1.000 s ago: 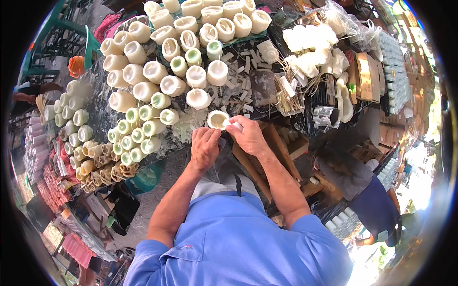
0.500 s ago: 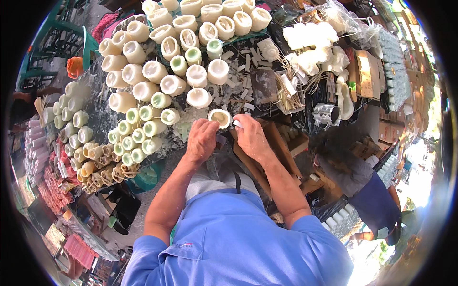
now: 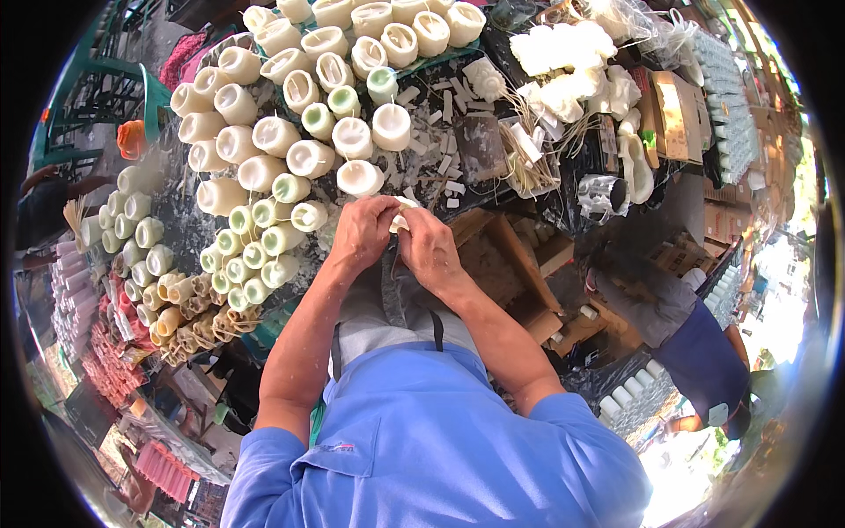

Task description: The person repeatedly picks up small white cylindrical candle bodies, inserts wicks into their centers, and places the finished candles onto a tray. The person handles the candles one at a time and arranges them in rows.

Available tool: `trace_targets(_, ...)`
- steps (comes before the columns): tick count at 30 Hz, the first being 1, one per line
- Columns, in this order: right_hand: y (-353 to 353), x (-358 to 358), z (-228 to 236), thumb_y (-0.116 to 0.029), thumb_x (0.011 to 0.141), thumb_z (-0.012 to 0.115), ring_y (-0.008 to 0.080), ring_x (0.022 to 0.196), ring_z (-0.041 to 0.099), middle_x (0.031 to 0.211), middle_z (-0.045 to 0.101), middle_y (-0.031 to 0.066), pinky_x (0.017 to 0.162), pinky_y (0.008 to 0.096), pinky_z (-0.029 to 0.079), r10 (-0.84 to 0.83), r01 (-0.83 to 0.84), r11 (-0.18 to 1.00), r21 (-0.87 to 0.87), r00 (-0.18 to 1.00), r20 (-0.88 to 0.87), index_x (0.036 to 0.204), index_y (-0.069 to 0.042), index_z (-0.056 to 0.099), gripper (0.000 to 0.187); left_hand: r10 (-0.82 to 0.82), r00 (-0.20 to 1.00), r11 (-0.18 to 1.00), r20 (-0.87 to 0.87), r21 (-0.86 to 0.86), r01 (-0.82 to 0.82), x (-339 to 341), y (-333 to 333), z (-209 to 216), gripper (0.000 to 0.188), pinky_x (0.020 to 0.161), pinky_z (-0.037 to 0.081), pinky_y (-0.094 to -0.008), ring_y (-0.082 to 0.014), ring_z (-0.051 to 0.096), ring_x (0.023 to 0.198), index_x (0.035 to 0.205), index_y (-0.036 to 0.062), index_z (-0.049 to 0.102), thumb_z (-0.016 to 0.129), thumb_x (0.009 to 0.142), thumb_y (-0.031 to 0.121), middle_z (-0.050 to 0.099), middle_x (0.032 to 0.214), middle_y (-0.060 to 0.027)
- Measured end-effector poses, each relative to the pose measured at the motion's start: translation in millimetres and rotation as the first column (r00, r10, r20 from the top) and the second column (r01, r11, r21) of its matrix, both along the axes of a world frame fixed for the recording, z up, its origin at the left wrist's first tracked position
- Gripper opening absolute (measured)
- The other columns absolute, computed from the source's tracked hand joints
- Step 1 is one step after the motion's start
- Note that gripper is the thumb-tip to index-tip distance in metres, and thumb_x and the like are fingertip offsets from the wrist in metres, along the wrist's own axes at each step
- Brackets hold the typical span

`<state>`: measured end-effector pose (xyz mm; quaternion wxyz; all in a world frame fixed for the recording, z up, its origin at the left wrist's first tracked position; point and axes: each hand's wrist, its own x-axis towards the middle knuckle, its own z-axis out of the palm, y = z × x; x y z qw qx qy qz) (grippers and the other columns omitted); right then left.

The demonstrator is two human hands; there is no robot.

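Note:
My left hand (image 3: 363,232) and my right hand (image 3: 429,249) meet at the table's near edge, fingers closed around a small cream-white candle (image 3: 403,208). Only a pale bit of it shows between the fingertips, the rest hidden by my hands. Whether my right fingers also pinch a small white piece cannot be made out. Just beyond my hands stands a cream pillar candle (image 3: 360,179) with a hollowed top. Rows of similar cream candles (image 3: 310,159) spread to the left and back, with small pale green ones (image 3: 282,238) nearer my left forearm.
White scraps (image 3: 447,165) litter the dark table beside a brown block (image 3: 481,148). Wicks (image 3: 531,158) and white wax lumps (image 3: 563,48) lie at right. Open cardboard boxes (image 3: 519,264) sit below my right arm. Another person (image 3: 682,352) bends over at the far right.
My hands have come together, and my right hand has moved left onto the candle. The candle's open top and the white piece in my right fingers, both visible before, are now covered. My view has shifted slightly.

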<state>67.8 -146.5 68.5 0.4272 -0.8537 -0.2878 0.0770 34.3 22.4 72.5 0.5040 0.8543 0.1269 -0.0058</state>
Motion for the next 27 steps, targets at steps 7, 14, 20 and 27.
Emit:
trace_targets(7, -21, 3, -5, 0.0, 0.092, 0.072, 0.0374, 0.088, 0.075, 0.101, 0.075, 0.0207, 0.077, 0.0446, 0.06, -0.203, 0.214, 0.973, 0.09, 0.972, -0.115, 0.107, 0.004, 0.074, 0.016, 0.041, 0.994, 0.996, -0.1, -0.074, -0.049, -4, -2, 7, 0.018, 0.08, 0.059, -0.0457, -0.0424, 0.077, 0.088, 0.109, -0.0016, 0.079, 0.07, 0.1, 0.01, 0.078, 0.096, -0.0246)
trace_targets(14, -29, 55, -72, -0.011, 0.095, 0.064, 0.0392, 0.089, 0.074, 0.096, 0.071, 0.0172, 0.075, 0.0504, 0.061, 0.178, -0.163, 0.93, -0.33, 0.984, 0.015, 0.119, -0.007, 0.073, 0.026, 0.137, 0.979, 0.975, -0.151, -0.156, -0.161, -18, -8, 1, 0.014, 0.067, 0.052, -0.0321, -0.0134, 0.062, 0.067, 0.108, 0.0, 0.078, 0.075, 0.101, 0.012, 0.073, 0.076, -0.0107)
trace_targets(20, -36, 53, -106, -0.009, 0.089, 0.067, 0.0414, 0.088, 0.074, 0.101, 0.07, 0.0184, 0.074, 0.0513, 0.061, 0.184, -0.135, 0.909, -0.395, 0.979, 0.088, 0.118, -0.001, 0.07, 0.03, 0.144, 0.957, 0.96, -0.25, -0.198, -0.196, -26, -8, -1, 0.014, 0.072, 0.053, -0.0314, -0.0122, 0.065, 0.074, 0.109, 0.0007, 0.078, 0.076, 0.101, 0.012, 0.077, 0.083, -0.0069)
trace_targets(27, -31, 71, -95, -0.003, 0.082, 0.076, 0.0408, 0.093, 0.072, 0.101, 0.068, 0.0188, 0.077, 0.0491, 0.061, -0.018, 0.062, 0.982, -0.178, 0.97, 0.241, 0.104, -0.001, 0.071, 0.022, 0.138, 0.96, 0.962, -0.242, -0.199, -0.189, -26, -13, -1, 0.016, 0.074, 0.056, -0.0321, -0.0138, 0.07, 0.076, 0.111, -0.0001, 0.08, 0.076, 0.1, 0.012, 0.078, 0.084, -0.01)
